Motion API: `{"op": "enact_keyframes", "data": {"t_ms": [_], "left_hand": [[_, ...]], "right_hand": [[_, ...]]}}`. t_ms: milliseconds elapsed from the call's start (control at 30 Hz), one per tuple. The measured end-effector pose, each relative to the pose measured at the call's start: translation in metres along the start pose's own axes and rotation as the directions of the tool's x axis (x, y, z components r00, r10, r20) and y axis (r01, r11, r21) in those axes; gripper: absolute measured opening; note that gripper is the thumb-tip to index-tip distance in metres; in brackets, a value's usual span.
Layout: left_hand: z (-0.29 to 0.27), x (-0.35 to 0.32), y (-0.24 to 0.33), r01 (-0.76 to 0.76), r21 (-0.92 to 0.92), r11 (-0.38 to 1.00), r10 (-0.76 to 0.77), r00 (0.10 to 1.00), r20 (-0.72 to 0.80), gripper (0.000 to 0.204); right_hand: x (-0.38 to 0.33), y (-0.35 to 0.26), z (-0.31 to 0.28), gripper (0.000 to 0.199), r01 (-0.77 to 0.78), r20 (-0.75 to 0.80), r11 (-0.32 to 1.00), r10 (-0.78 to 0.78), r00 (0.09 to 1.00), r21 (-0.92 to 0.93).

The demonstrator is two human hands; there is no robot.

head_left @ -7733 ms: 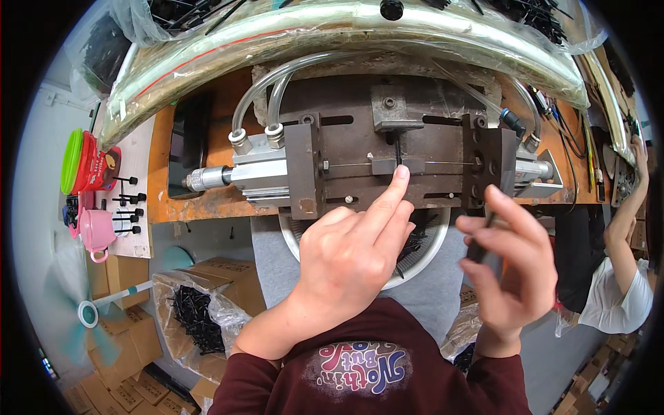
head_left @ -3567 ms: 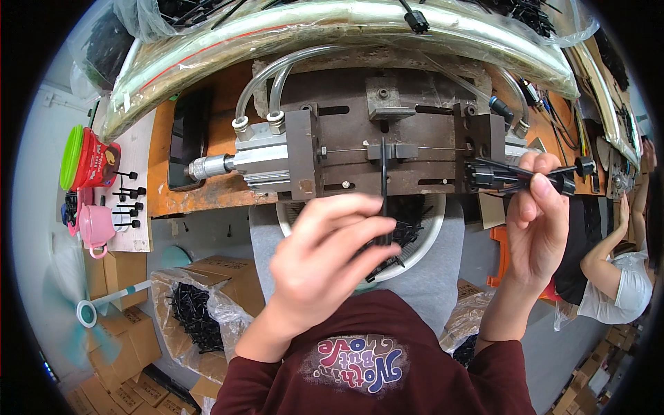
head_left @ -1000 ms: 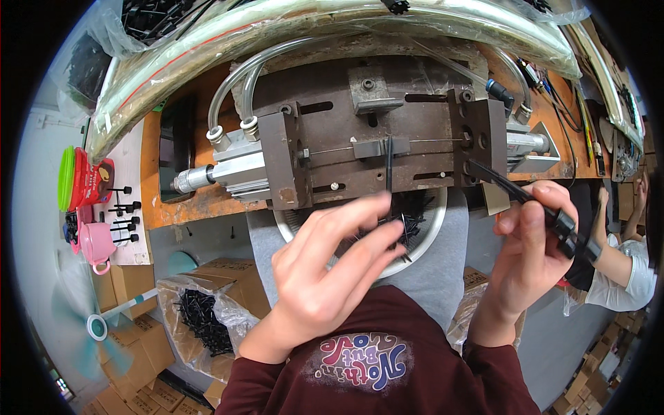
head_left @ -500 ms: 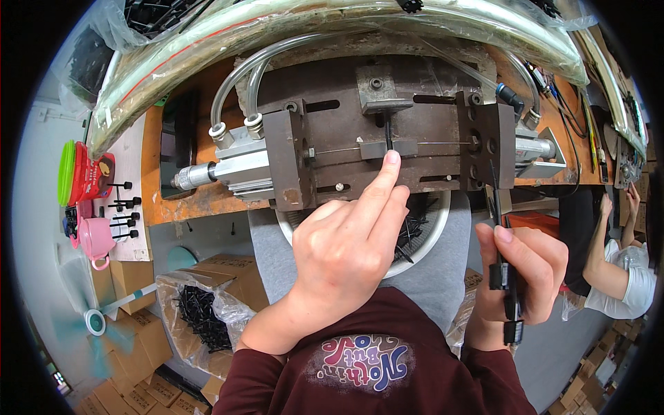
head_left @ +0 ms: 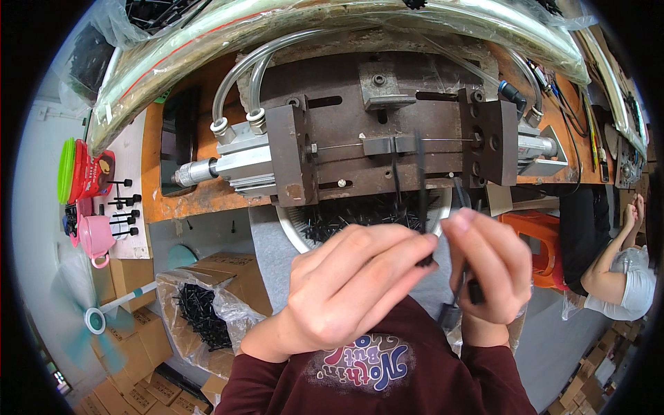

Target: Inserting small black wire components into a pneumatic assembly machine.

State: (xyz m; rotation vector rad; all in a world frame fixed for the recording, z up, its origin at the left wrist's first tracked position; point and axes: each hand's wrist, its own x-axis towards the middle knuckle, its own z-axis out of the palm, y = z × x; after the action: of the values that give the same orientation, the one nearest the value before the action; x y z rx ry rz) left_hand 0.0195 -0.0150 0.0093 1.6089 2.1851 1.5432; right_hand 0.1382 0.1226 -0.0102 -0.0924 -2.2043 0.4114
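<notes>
Before me is a brown metal clamping fixture, with two small grey jaws on a thin wire at its middle. My left hand is closed, its fingertips around a thin black plastic rod that stands upright, blurred. My right hand, close beside it, is closed around several black plastic rods with thick ends; one thick end hangs below the palm. Another blurred black rod slants below the jaws. Under the fixture, a white-rimmed basket on my lap holds many black rods.
Air cylinders with clear hoses flank the fixture on the orange bench. Left are a pink cup, a fan and an open carton of black parts. At right sits a co-worker by an orange stool.
My left hand has drawn back from the jaws toward my right hand, which has moved left. The rod that was between the jaws is out of them.
</notes>
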Motion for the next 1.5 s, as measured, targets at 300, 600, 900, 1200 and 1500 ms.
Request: {"op": "enact_keyframes", "data": {"t_ms": [300, 600, 900, 1200, 1500], "left_hand": [[0.019, 0.004, -0.032, -0.125, 0.394, 0.91, 0.109, 0.992, 0.063, 0.027], [0.012, 0.011, -0.029, -0.025, 0.3, 0.954, -0.005, 0.995, 0.099, 0.033], [-0.012, -0.001, -0.008, 0.055, -0.385, 0.921, -0.001, 0.99, 0.14, 0.035], [0.023, -0.002, -0.038, -0.108, 0.348, 0.931, 0.15, 0.984, -0.095, 0.036], [0.026, 0.007, -0.034, -0.132, 0.499, 0.856, 0.142, 0.99, 0.019, 0.028]], "right_hand": [[-0.018, 0.011, -0.001, 0.039, -0.183, -0.108, 0.969, 0.202, 0.973, 0.168], [-0.002, 0.003, -0.006, 0.028, -0.14, -0.014, 0.989, 0.139, 0.99, -0.049], [-0.002, -0.005, -0.003, 0.028, -0.256, 0.044, 0.946, 0.252, 0.967, 0.197], [-0.007, 0.002, -0.007, 0.032, -0.229, -0.007, 0.968, 0.231, 0.973, 0.106], [-0.012, 0.006, 0.003, 0.065, -0.228, -0.11, 0.869, 0.304, 0.946, 0.439]]}}
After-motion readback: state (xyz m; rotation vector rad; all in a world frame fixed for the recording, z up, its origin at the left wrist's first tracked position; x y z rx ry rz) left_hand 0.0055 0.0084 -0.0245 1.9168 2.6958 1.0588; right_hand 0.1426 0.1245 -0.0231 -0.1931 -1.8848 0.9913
